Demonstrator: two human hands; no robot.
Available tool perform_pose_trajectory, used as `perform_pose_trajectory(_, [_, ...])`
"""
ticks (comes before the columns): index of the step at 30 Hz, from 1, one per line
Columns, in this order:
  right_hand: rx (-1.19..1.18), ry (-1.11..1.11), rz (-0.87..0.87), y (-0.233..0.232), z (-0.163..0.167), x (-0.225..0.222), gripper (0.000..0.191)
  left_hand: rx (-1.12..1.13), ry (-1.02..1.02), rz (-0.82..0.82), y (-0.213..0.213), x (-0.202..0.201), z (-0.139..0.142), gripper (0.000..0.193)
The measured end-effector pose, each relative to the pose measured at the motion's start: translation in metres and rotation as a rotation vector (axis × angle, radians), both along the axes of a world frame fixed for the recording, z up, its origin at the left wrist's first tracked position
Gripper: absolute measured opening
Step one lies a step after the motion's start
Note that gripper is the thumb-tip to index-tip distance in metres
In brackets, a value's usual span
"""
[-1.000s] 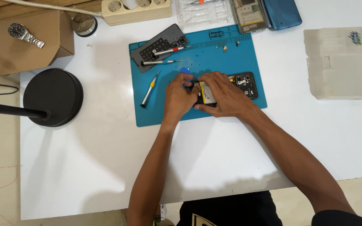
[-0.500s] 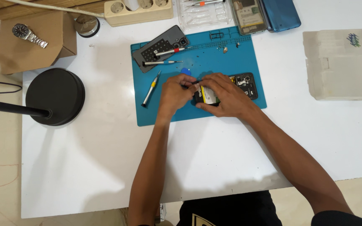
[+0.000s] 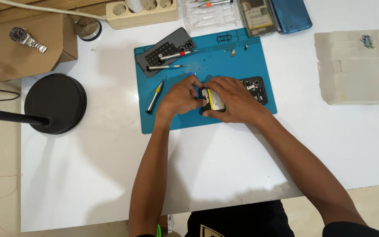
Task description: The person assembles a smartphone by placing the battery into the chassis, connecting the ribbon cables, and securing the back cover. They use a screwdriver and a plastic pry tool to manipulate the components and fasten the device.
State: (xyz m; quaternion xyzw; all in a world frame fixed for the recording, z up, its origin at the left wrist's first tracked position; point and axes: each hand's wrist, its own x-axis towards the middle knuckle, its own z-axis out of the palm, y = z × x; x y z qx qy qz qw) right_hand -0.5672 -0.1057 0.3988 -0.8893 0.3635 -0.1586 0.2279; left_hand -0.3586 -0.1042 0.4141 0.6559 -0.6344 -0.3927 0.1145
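Note:
An opened black phone (image 3: 254,87) lies on a blue work mat (image 3: 242,66), its yellow-edged battery (image 3: 215,100) showing between my hands. My right hand (image 3: 231,98) lies over the phone's left part and presses on it. My left hand (image 3: 180,96) is closed beside it, fingertips at the battery's edge, with a small blue tool tip (image 3: 192,73) poking out above the fingers. What the left fingers grip is mostly hidden.
On the mat lie a grey phone back cover (image 3: 165,50), a red-handled screwdriver (image 3: 174,55), a grey screwdriver (image 3: 161,67) and a yellow-handled one (image 3: 155,94). A black lamp base (image 3: 55,103), cardboard box with wristwatch (image 3: 27,38), power strip (image 3: 141,13), other phones (image 3: 273,15) and white plastic box (image 3: 352,66) surround it.
Both hands have stayed on the phone with only small finger shifts. The view itself has drifted slightly.

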Motion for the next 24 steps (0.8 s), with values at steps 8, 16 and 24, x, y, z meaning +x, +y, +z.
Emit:
perform_pose_trajectory(8, [-0.040,0.084,-0.043,0.004,0.002,0.003,0.089,-0.098,-0.052,0.017,0.013,-0.004,0.007,0.052])
perform_pose_trajectory(16, [0.010,0.142,-0.054,-0.002,0.005,0.007,0.093,-0.250,-0.307,-0.203,0.015,-0.003,0.011,0.071])
perform_pose_trajectory(24, [0.055,0.059,-0.062,-0.002,-0.001,0.003,0.096,0.048,0.157,0.034,-0.011,0.018,0.004,0.035])
